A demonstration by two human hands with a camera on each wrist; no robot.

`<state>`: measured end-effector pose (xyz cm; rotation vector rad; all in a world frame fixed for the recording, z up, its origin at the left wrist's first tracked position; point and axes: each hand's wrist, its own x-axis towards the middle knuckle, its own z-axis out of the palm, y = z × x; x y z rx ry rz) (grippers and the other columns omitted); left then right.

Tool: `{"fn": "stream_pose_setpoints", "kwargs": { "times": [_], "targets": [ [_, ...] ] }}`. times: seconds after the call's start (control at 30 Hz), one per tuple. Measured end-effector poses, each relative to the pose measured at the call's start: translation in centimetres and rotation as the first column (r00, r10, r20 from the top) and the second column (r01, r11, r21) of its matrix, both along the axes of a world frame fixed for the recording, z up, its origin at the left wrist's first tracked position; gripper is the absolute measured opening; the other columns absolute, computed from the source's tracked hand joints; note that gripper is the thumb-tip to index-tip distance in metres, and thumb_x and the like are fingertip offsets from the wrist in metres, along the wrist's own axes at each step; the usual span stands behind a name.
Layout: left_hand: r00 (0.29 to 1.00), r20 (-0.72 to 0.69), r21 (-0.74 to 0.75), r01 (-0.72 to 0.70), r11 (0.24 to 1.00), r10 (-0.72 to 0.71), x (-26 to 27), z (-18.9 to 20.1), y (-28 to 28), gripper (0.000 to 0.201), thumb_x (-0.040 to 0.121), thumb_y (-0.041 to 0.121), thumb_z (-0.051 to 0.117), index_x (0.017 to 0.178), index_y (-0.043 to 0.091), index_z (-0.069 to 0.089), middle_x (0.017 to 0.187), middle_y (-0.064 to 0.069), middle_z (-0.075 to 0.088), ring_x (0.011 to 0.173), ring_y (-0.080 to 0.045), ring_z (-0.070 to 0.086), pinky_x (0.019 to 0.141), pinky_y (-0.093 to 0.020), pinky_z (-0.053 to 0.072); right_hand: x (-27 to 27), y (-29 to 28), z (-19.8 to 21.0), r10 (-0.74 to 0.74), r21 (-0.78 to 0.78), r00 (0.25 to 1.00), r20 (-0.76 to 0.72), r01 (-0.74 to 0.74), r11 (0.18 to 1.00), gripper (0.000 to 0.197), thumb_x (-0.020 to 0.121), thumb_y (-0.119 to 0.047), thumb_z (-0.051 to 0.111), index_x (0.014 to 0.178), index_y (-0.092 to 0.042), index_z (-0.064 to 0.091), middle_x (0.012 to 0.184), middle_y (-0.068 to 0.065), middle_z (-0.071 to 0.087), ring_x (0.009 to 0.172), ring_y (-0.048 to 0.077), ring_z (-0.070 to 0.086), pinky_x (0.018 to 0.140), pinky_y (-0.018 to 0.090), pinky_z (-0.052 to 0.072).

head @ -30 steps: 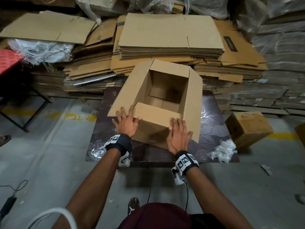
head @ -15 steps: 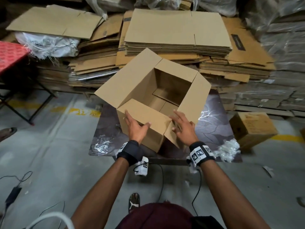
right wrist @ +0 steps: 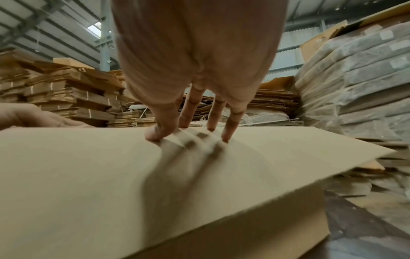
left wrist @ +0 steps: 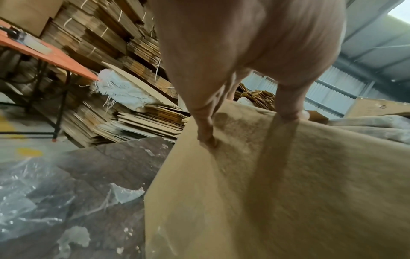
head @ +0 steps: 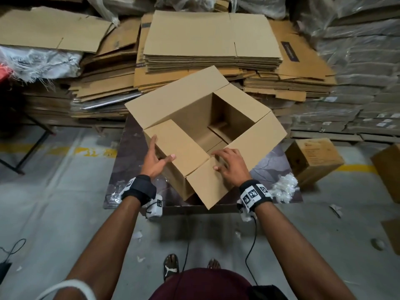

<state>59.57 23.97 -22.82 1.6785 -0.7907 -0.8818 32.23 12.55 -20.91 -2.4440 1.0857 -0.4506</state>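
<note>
Packaging warehouse: flattened carton stacks (head: pixel 212 40), wrapped bundles (head: pixel 363 61), corrugated metal roof (right wrist: pixel 55 35).

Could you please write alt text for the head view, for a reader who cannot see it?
A person's two hands work on the flaps of an open, empty cardboard box on a dark table: the left hand holds the near flap by its edge, the right hand rests flat on the next one. Stacks of flattened cartons lie behind.

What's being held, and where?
An open brown cardboard box: left hand grips one top flap, thumb above; right hand only rests fingertips on the neighbouring flap.
</note>
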Motion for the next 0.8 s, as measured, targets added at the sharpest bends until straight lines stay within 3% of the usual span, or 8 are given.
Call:
{"fn": "stream_pose_setpoints", "kwargs": {
  "times": [0.13,0.17,0.27,0.43,0.53,0.67,0.73,0.8],
  "targets": [
    [0.998,0.062,0.004,-0.027,1.000,0.026,2.0,-1.1,-0.8,0.115,0.063,0.061,0.090,0.156,0.040,0.025,0.164,0.001,0.034,0.148,-0.020,0.037,0.121,-0.054,0.033,1.7,-0.8,0.5,-0.053,-0.114,0.986,-0.161,0.034,0.993,0.033,0.087,-0.041,0.076,0.118,-0.037,0.067,0.119,-0.011,0.061,0.121,0.020,0.043,0.104,0.041,0.035],
    [0.995,0.093,0.021,-0.039,0.999,0.037,2.1,-0.8,-0.8,0.116,0.060,0.064,0.089,0.155,0.039,0.027,0.160,0.000,0.041,0.143,-0.021,0.044,0.119,-0.053,0.036,2.2,-1.0,0.5,-0.073,-0.143,0.982,-0.175,0.048,0.989,0.032,0.084,-0.044,0.077,0.114,-0.037,0.068,0.116,-0.011,0.062,0.122,0.020,0.044,0.106,0.041,0.033],
    [0.978,0.209,0.079,-0.040,0.996,0.023,0.8,1.0,-0.4,0.099,0.080,0.042,0.084,0.159,0.024,0.027,0.148,-0.003,0.054,0.131,-0.020,0.054,0.117,-0.044,0.040,3.4,-1.6,0.7,-0.120,-0.158,0.975,-0.186,0.091,0.983,0.033,0.077,-0.049,0.080,0.105,-0.035,0.068,0.108,-0.010,0.060,0.114,0.019,0.051,0.099,0.040,0.037],
    [0.928,0.344,0.186,0.080,0.979,-0.142,-1.8,1.2,0.4,0.091,0.092,0.030,0.076,0.161,0.013,0.020,0.158,-0.012,0.042,0.143,-0.031,0.042,0.118,-0.039,0.034,5.8,-1.9,0.8,-0.166,-0.212,0.960,-0.225,0.118,0.970,0.034,0.077,-0.056,0.075,0.102,-0.035,0.065,0.106,-0.009,0.059,0.109,0.018,0.051,0.090,0.042,0.034],
    [0.913,0.405,0.162,-0.012,0.987,-0.055,-1.6,0.9,0.2,0.076,0.096,0.021,0.070,0.159,0.015,0.027,0.154,-0.016,0.047,0.139,-0.036,0.047,0.116,-0.042,0.039,7.8,-1.5,0.8,-0.203,-0.182,0.960,-0.191,0.169,0.969,0.035,0.076,-0.055,0.077,0.100,-0.033,0.065,0.106,-0.009,0.060,0.110,0.019,0.051,0.089,0.042,0.033],
    [0.830,0.557,0.165,-0.120,0.979,0.007,0.5,1.5,-0.1,0.060,0.101,0.015,0.059,0.156,0.026,0.037,0.145,-0.013,0.057,0.126,-0.038,0.054,0.100,-0.045,0.046,10.8,-0.7,0.8,-0.151,-0.100,0.980,-0.127,0.139,0.985,0.040,0.074,-0.055,0.081,0.099,-0.027,0.067,0.108,-0.005,0.063,0.105,0.024,0.051,0.084,0.037,0.038],
    [0.825,0.565,0.191,-0.161,0.968,0.026,2.3,1.7,-0.1,0.056,0.102,0.020,0.057,0.154,0.032,0.040,0.138,-0.012,0.062,0.122,-0.039,0.058,0.099,-0.048,0.048,11.0,-1.6,0.9,-0.123,0.017,0.992,-0.010,0.123,0.992,0.034,0.075,-0.044,0.086,0.097,-0.023,0.071,0.102,-0.007,0.064,0.099,0.020,0.055,0.079,0.030,0.040],
    [0.837,0.545,0.192,-0.190,0.963,0.057,4.1,1.6,-0.3,0.053,0.101,0.025,0.059,0.151,0.036,0.044,0.133,-0.012,0.066,0.122,-0.039,0.059,0.101,-0.049,0.049,10.1,-3.2,0.8,-0.129,0.126,0.987,0.093,0.117,0.985,0.021,0.081,-0.024,0.085,0.097,-0.018,0.073,0.099,-0.006,0.065,0.093,0.015,0.061,0.086,0.032,0.051]
  ]
}}
